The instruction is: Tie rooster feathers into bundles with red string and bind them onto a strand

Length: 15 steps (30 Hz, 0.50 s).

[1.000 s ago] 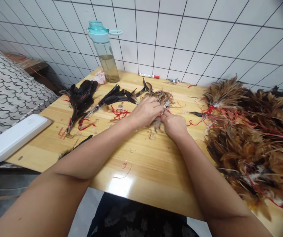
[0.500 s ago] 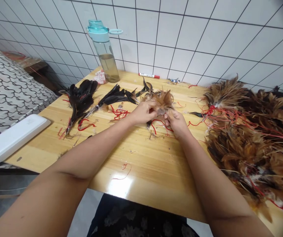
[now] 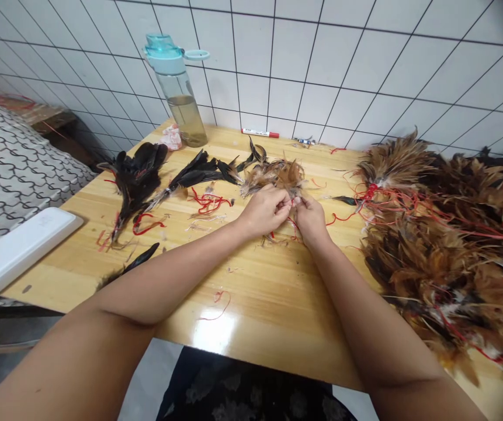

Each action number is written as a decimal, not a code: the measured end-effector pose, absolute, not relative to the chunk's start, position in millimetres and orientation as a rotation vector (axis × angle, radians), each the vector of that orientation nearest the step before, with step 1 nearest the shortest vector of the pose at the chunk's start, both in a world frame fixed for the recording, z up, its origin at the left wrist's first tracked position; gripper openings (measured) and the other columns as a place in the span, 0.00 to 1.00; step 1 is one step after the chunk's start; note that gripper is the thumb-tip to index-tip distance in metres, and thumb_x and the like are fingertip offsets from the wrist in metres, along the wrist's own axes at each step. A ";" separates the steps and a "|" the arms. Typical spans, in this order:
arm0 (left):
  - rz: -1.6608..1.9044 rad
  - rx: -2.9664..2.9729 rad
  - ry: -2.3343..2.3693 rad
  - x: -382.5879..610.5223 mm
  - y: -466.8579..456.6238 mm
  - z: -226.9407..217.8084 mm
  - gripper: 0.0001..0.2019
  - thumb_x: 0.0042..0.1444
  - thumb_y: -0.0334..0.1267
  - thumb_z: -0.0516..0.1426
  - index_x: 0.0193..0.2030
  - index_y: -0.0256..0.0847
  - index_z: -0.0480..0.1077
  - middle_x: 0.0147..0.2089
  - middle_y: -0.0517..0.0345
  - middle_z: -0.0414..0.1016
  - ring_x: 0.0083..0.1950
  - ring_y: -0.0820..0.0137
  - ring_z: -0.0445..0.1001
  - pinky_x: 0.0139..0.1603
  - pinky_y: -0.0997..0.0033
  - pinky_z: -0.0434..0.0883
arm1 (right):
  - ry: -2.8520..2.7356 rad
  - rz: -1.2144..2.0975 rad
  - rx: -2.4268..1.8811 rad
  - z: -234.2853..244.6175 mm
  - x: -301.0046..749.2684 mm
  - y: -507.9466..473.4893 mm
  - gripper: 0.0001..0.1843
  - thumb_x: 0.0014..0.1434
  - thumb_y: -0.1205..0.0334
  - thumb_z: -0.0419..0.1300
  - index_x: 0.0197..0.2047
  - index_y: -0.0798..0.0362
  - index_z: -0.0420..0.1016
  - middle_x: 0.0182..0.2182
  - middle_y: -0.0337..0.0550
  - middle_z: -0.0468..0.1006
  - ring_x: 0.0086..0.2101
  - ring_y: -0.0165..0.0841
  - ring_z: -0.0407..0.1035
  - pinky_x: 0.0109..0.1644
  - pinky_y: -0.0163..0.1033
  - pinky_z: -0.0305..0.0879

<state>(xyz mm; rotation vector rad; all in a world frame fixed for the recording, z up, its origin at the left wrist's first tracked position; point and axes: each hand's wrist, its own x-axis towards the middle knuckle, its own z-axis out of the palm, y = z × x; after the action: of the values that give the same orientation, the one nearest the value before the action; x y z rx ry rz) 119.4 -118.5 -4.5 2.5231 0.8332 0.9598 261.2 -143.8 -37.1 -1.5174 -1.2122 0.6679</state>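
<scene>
My left hand (image 3: 265, 210) and my right hand (image 3: 309, 217) meet at the middle of the wooden table (image 3: 273, 304), fingers pinched together. Both grip the quill end of a small bunch of brown feathers (image 3: 274, 175) that fans away from me. A red thread (image 3: 337, 218) trails from between the hands toward the right. A large heap of brown feathers tied with red thread (image 3: 446, 245) lies to the right of my right hand.
Black feather bunches (image 3: 139, 175) and loose red threads (image 3: 210, 202) lie at the left. A water bottle (image 3: 180, 93) and a red marker (image 3: 259, 133) stand by the tiled wall. A white device (image 3: 18, 248) overhangs the left edge. One black feather (image 3: 139, 261) lies near my left forearm.
The hands lifted the brown bunch slightly, then lowered it and drew their fingers close together again at its base. The view shifted a little to the right.
</scene>
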 end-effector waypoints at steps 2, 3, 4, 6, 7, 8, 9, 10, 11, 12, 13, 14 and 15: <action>0.963 2.585 0.839 119.8 -119.8 -5.6 0.06 0.57 0.30 0.53 0.29 0.40 0.65 0.30 0.55 0.73 0.36 0.67 0.67 0.39 0.67 0.63 | -1.346 0.521 -1.714 -28.6 259.8 -150.3 0.12 0.58 0.62 0.51 0.37 0.51 0.76 0.34 0.43 0.79 0.38 0.37 0.71 0.42 0.39 0.64; 0.966 2.622 0.843 119.7 -120.6 -5.6 0.06 0.57 0.29 0.53 0.30 0.40 0.66 0.31 0.54 0.73 0.37 0.66 0.67 0.39 0.66 0.63 | -1.432 0.437 -1.813 -23.4 258.8 -154.1 0.14 0.59 0.63 0.50 0.40 0.50 0.77 0.38 0.44 0.80 0.40 0.38 0.71 0.42 0.39 0.64; 0.967 2.669 0.844 119.5 -121.5 -5.1 0.06 0.58 0.29 0.52 0.30 0.39 0.67 0.31 0.53 0.73 0.37 0.66 0.67 0.40 0.66 0.63 | -1.527 0.349 -1.896 -18.0 257.6 -158.0 0.15 0.60 0.64 0.50 0.43 0.48 0.78 0.41 0.44 0.80 0.41 0.39 0.72 0.42 0.39 0.63; 0.957 2.800 0.833 118.8 -123.0 -3.0 0.07 0.60 0.30 0.51 0.32 0.38 0.68 0.32 0.51 0.73 0.38 0.64 0.67 0.40 0.64 0.63 | -1.691 0.188 -2.051 -8.6 255.1 -164.2 0.17 0.63 0.63 0.49 0.47 0.45 0.78 0.45 0.46 0.79 0.41 0.39 0.72 0.40 0.39 0.63; 0.945 2.881 0.815 118.1 -123.3 -1.4 0.08 0.61 0.31 0.51 0.33 0.38 0.69 0.32 0.49 0.73 0.39 0.63 0.67 0.41 0.62 0.63 | -1.767 0.122 -2.113 -5.0 253.9 -166.3 0.18 0.65 0.62 0.48 0.47 0.45 0.78 0.46 0.47 0.78 0.40 0.39 0.73 0.39 0.39 0.62; 0.924 2.968 0.790 117.3 -123.0 0.3 0.10 0.63 0.31 0.49 0.34 0.37 0.70 0.33 0.48 0.73 0.41 0.62 0.67 0.42 0.61 0.63 | -1.836 0.069 -2.163 -2.4 252.9 -167.6 0.18 0.66 0.61 0.47 0.47 0.46 0.78 0.46 0.48 0.78 0.39 0.39 0.73 0.38 0.39 0.62; 0.900 3.050 0.758 116.4 -122.1 1.9 0.11 0.65 0.32 0.48 0.34 0.37 0.70 0.33 0.47 0.73 0.42 0.61 0.67 0.42 0.60 0.63 | -1.898 0.022 -2.198 -0.5 252.1 -168.2 0.19 0.67 0.62 0.45 0.46 0.48 0.78 0.46 0.50 0.78 0.39 0.39 0.74 0.37 0.39 0.61; 0.879 3.119 0.725 115.2 -120.5 3.4 0.13 0.66 0.33 0.47 0.35 0.37 0.71 0.34 0.47 0.73 0.42 0.60 0.67 0.43 0.59 0.62 | -1.954 -0.023 -2.213 0.8 251.8 -168.3 0.20 0.68 0.62 0.44 0.45 0.49 0.78 0.46 0.52 0.78 0.39 0.40 0.74 0.37 0.40 0.61; 0.863 3.166 0.697 113.8 -118.3 4.5 0.15 0.67 0.34 0.45 0.35 0.37 0.71 0.34 0.47 0.73 0.43 0.60 0.67 0.44 0.59 0.62 | -2.007 -0.063 -2.214 1.8 251.8 -168.1 0.20 0.68 0.63 0.43 0.45 0.50 0.78 0.46 0.53 0.78 0.39 0.40 0.74 0.37 0.40 0.60; 0.852 3.192 0.681 112.3 -115.5 5.3 0.16 0.68 0.35 0.45 0.36 0.37 0.71 0.34 0.47 0.73 0.43 0.61 0.67 0.45 0.59 0.62 | -2.061 -0.093 -2.205 2.5 252.2 -167.8 0.21 0.69 0.64 0.42 0.46 0.51 0.77 0.46 0.54 0.78 0.39 0.40 0.74 0.37 0.40 0.60; 0.847 3.198 0.680 110.5 -112.2 5.8 0.16 0.69 0.35 0.45 0.36 0.37 0.71 0.34 0.48 0.73 0.43 0.61 0.67 0.46 0.59 0.62 | -2.120 -0.113 -2.188 3.2 253.0 -167.5 0.21 0.69 0.64 0.42 0.48 0.51 0.76 0.46 0.54 0.78 0.39 0.40 0.74 0.37 0.40 0.59; 0.841 3.189 0.685 108.4 -108.7 6.1 0.16 0.69 0.36 0.45 0.36 0.37 0.72 0.34 0.48 0.73 0.43 0.61 0.67 0.46 0.59 0.62 | -2.185 -0.125 -2.163 3.8 254.1 -167.4 0.21 0.69 0.65 0.42 0.50 0.51 0.75 0.47 0.53 0.78 0.39 0.39 0.74 0.37 0.39 0.59; 0.830 3.167 0.691 106.0 -105.0 6.2 0.16 0.68 0.37 0.46 0.36 0.37 0.72 0.35 0.48 0.74 0.43 0.61 0.67 0.46 0.59 0.62 | -2.252 -0.130 -2.132 4.3 255.4 -167.4 0.21 0.69 0.65 0.42 0.51 0.51 0.75 0.47 0.53 0.78 0.39 0.39 0.74 0.37 0.39 0.59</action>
<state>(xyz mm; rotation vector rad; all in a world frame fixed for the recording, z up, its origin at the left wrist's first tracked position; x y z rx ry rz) 106.0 -105.0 6.2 3.1670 0.6907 0.8300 255.4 -167.4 4.3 -2.1322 -2.2524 -0.1299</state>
